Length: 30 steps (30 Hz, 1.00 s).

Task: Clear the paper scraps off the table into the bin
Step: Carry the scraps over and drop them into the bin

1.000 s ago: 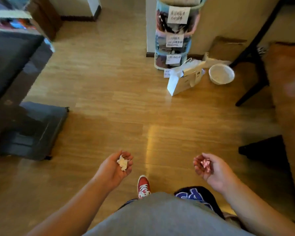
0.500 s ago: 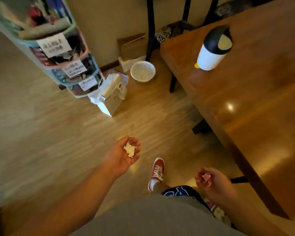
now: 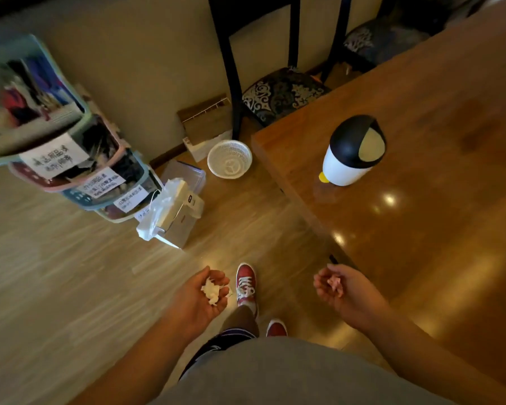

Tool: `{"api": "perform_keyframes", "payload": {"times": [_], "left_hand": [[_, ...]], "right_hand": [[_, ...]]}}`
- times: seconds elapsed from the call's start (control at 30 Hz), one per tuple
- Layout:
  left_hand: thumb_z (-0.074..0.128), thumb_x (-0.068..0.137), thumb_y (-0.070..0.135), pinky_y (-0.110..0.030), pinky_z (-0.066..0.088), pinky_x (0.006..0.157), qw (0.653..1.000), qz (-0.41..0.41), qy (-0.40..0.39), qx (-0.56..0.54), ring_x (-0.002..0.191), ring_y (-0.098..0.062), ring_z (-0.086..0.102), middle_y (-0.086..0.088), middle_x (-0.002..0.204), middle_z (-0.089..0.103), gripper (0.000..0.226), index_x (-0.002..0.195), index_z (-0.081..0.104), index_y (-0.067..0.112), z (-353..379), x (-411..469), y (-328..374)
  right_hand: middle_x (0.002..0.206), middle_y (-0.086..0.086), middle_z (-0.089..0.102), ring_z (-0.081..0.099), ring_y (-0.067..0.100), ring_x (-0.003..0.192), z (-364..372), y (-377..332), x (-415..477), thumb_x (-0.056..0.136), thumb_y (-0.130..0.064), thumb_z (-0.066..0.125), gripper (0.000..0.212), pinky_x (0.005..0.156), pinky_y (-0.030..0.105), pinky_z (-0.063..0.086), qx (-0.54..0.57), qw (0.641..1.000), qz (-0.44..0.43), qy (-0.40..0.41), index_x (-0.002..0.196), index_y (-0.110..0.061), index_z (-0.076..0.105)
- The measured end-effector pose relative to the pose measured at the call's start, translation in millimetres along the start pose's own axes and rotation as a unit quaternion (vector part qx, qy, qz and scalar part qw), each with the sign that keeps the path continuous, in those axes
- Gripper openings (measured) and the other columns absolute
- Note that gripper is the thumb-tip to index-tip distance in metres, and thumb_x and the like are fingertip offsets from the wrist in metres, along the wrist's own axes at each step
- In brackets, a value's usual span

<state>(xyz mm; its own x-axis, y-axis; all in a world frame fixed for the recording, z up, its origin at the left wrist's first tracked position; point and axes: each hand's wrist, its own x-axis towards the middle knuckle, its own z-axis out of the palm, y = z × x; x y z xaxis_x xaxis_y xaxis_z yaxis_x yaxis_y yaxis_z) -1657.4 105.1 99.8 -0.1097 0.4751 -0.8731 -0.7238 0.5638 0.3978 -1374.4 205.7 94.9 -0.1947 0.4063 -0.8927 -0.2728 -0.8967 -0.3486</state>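
The person stands on the pale wooden floor (image 3: 70, 287), close to a corner of the brown polished wooden tabletop (image 3: 435, 244). The left hand (image 3: 205, 298) is held palm up in front of the body, and its fingers are curled into a cup around a small heap of crumpled white paper scraps (image 3: 211, 290). The right hand (image 3: 338, 287) is also palm up, near the edge of the tabletop. Its fingers are bent around a few pink paper scraps (image 3: 333, 283) that lie in the palm.

The small white bin with a black domed lid (image 3: 351, 153) stands upright on the tabletop, near the corner that is closest to the wall. It is well apart from both hands. A cream-coloured flap is set in the lid, and a little yellow part sticks out at the foot of the bin.

On the floor, just beside that corner, is a round white plastic basket with holes (image 3: 230, 159). Behind the basket a brown cardboard box (image 3: 205, 118) leans at the wall. A dark chair with a patterned seat cushion (image 3: 281, 95) stands at the end of the tabletop.

To the left is a stack of plastic storage baskets with white paper labels (image 3: 70, 165); the writing is too blurred to read. In front of the stack is a white carton with a thin plastic bag (image 3: 173, 217). One red sneaker with white laces (image 3: 246, 283) is placed forward, between the two hands.
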Motion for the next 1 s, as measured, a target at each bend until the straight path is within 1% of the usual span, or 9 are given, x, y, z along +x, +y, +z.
{"api": "perform_keyframes", "payload": {"times": [0.17, 0.27, 0.4, 0.53, 0.57, 0.63, 0.73, 0.83, 1.0], "left_hand": [[0.05, 0.094, 0.029, -0.024, 0.052, 0.052, 0.997, -0.021, -0.043, 0.057, 0.058, -0.015, 0.064, -0.005, 0.07, 0.071, 0.029, 0.077, 0.066, 0.01, 37, 45, 61], [0.049, 0.094, 0.028, -0.025, 0.051, 0.054, 0.991, -0.03, -0.074, 0.103, 0.056, -0.014, 0.064, -0.005, 0.069, 0.071, 0.029, 0.077, 0.065, 0.011, 71, 69, 100], [0.044, 0.097, 0.031, -0.024, 0.051, 0.046, 0.981, -0.049, -0.1, 0.157, 0.055, -0.013, 0.063, -0.004, 0.065, 0.071, 0.032, 0.081, 0.062, 0.01, 121, 92, 142], [0.045, 0.096, 0.031, -0.024, 0.05, 0.046, 0.973, -0.049, -0.13, 0.182, 0.055, -0.015, 0.065, -0.007, 0.067, 0.071, 0.033, 0.081, 0.063, 0.008, 160, 103, 158], [0.046, 0.096, 0.031, -0.024, 0.05, 0.047, 0.972, -0.052, -0.133, 0.186, 0.055, -0.016, 0.065, -0.007, 0.068, 0.071, 0.033, 0.081, 0.064, 0.008, 167, 104, 159], [0.047, 0.095, 0.032, -0.024, 0.05, 0.048, 0.97, -0.057, -0.14, 0.19, 0.055, -0.015, 0.065, -0.007, 0.068, 0.071, 0.033, 0.08, 0.065, 0.008, 181, 103, 157], [0.046, 0.095, 0.032, -0.025, 0.05, 0.05, 0.969, -0.056, -0.138, 0.196, 0.056, -0.014, 0.065, -0.006, 0.068, 0.07, 0.034, 0.079, 0.065, 0.009, 197, 98, 149], [0.046, 0.095, 0.032, -0.026, 0.051, 0.052, 0.969, -0.05, -0.14, 0.196, 0.06, -0.016, 0.065, -0.008, 0.071, 0.07, 0.035, 0.08, 0.066, 0.008, 208, 89, 141], [0.045, 0.096, 0.034, -0.026, 0.048, 0.049, 0.955, -0.001, -0.18, 0.238, 0.061, -0.016, 0.064, -0.008, 0.072, 0.07, 0.038, 0.078, 0.067, 0.009, 252, 66, 134]], "right_hand": [[0.065, 0.012, 0.066, 0.066, 0.019, 0.056, 21, -61, 8, 0.095, -0.025, 0.047, 0.03, 0.049, 0.025, 0.055, 0.092, 0.994, -0.055, 0.031, 0.077, -0.004, 0.059], [0.069, 0.009, 0.06, 0.059, 0.019, 0.065, 25, -123, -9, 0.096, -0.031, 0.047, 0.03, 0.054, 0.027, 0.053, 0.179, 0.974, -0.123, 0.065, 0.08, -0.008, 0.057], [0.062, 0.003, 0.059, 0.058, 0.015, 0.067, 22, -211, -37, 0.096, -0.031, 0.044, 0.034, 0.053, 0.021, 0.054, 0.293, 0.898, -0.302, 0.132, 0.071, -0.009, 0.053], [0.058, 0.001, 0.062, 0.063, 0.016, 0.06, 28, -259, -47, 0.096, -0.032, 0.047, 0.036, 0.057, 0.026, 0.054, 0.283, 0.815, -0.462, 0.203, 0.069, -0.012, 0.057], [0.06, 0.0, 0.065, 0.066, 0.015, 0.061, 34, -263, -41, 0.096, -0.035, 0.047, 0.036, 0.059, 0.028, 0.054, 0.251, 0.814, -0.475, 0.223, 0.071, -0.012, 0.059], [0.074, 0.001, 0.072, 0.07, 0.015, 0.073, 53, -264, -22, 0.096, -0.044, 0.041, 0.043, 0.067, 0.029, 0.055, 0.127, 0.842, -0.456, 0.258, 0.081, -0.013, 0.065], [0.1, 0.005, 0.073, 0.069, 0.016, 0.093, 74, -260, 4, 0.097, -0.053, 0.033, 0.052, 0.083, 0.031, 0.053, -0.004, 0.889, -0.392, 0.238, 0.098, -0.013, 0.067], [0.108, 0.002, 0.071, 0.067, 0.014, 0.102, 60, -261, 10, 0.097, -0.055, 0.029, 0.054, 0.093, 0.033, 0.05, -0.015, 0.889, -0.396, 0.228, 0.102, -0.016, 0.066], [0.103, 0.011, 0.072, 0.07, 0.024, 0.098, 1, -259, 20, 0.097, -0.051, 0.033, 0.052, 0.087, 0.038, 0.055, 0.046, 0.91, -0.355, 0.209, 0.1, -0.009, 0.063]]}}
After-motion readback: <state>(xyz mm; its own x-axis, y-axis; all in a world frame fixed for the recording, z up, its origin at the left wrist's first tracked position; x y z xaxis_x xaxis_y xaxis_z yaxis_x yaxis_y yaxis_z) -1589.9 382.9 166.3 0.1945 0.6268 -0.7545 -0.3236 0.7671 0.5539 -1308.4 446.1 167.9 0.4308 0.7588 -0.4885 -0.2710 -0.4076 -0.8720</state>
